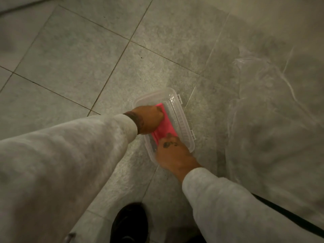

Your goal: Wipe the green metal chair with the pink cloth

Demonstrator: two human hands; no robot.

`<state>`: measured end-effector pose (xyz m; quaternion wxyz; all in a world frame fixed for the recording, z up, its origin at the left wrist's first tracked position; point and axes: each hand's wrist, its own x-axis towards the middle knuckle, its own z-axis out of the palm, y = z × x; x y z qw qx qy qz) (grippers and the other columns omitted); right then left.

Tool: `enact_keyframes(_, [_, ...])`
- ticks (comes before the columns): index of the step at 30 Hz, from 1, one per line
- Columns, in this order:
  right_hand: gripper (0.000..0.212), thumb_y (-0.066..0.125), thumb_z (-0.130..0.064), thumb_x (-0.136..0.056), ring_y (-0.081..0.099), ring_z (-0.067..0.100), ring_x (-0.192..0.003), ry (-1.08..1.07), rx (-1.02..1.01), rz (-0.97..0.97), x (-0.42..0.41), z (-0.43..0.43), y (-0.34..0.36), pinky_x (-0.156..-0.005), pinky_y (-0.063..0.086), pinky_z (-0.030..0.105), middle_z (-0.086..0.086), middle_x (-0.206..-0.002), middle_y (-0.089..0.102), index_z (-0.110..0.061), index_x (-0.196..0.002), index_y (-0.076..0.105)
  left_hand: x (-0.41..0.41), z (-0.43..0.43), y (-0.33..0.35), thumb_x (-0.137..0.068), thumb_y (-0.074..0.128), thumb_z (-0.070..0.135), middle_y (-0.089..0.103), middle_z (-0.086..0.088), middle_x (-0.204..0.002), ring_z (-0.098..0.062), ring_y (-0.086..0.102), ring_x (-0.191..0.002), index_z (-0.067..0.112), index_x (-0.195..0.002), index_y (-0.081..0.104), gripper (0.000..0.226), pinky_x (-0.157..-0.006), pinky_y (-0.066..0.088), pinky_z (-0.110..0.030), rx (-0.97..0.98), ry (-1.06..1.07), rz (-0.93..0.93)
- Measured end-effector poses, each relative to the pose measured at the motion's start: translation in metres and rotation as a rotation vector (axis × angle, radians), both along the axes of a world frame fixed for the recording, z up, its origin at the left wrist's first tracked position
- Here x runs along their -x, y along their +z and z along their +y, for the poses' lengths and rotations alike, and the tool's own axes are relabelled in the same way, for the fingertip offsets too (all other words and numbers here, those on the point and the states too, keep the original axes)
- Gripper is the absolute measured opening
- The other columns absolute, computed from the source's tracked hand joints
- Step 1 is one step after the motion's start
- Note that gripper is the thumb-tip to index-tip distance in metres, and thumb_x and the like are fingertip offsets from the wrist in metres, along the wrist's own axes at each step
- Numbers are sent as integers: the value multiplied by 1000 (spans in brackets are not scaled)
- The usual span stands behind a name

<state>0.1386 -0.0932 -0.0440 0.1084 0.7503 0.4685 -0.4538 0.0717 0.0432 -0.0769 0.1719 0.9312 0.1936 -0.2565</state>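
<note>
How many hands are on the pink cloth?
2: the left hand holds the far end of the pink cloth, the right hand its near end, inside the clear box.

Both arms reach forward and down, and both wear light grey sleeves [70, 155]. The left hand [149, 119] is a little farther out than the right hand [172, 155], and the two are close together. The left hand's fingers curl down and grip the pink cloth [164, 128] at its far end. The right hand, back facing up, grips the near end. There are dark marks on the left wrist [135, 120] and on the back of the right hand.
</note>
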Motion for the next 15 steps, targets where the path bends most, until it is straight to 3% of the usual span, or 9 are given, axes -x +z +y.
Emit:
enact_keyframes(2, [39,38,-18,-104,34,35,-134,94,34,-35,1,1,1,-112,29,45,19,-141,45,3,-135,48,-2,-3,-2,-91,49,10,58,-8,-123,-26,63,-102,6,-116,64,29,-88,54,-39,36,9,45])
enact_keyframes(5, [43,39,-24,-103,32,38,-134,188,95,-70,3,2,-3,-114,29,50,19,-148,32,-1,-139,47,-4,-2,0,-92,48,11,49,-8,-132,-28,61,-104,5,-122,61,33,-91,52,-40,54,39,55])
enact_keyframes(11, [45,43,-25,-100,40,33,-134,33,16,67,-15,0,23,-111,35,39,14,-148,36,-10,-143,44,0,-2,50,-92,52,12,57,-8,-125,-25,59,-110,10,-124,59,33,-92,49,-32,102,165,2])
enact_keyframes(15, [46,48,-23,-96,45,35,-130,-93,-72,52,-37,3,84,-109,39,39,15,-141,43,-11,-140,49,-2,-1,111,-91,51,13,56,-10,-125,-28,59,-107,14,-130,56,39,-90,51,-40,89,192,-1])
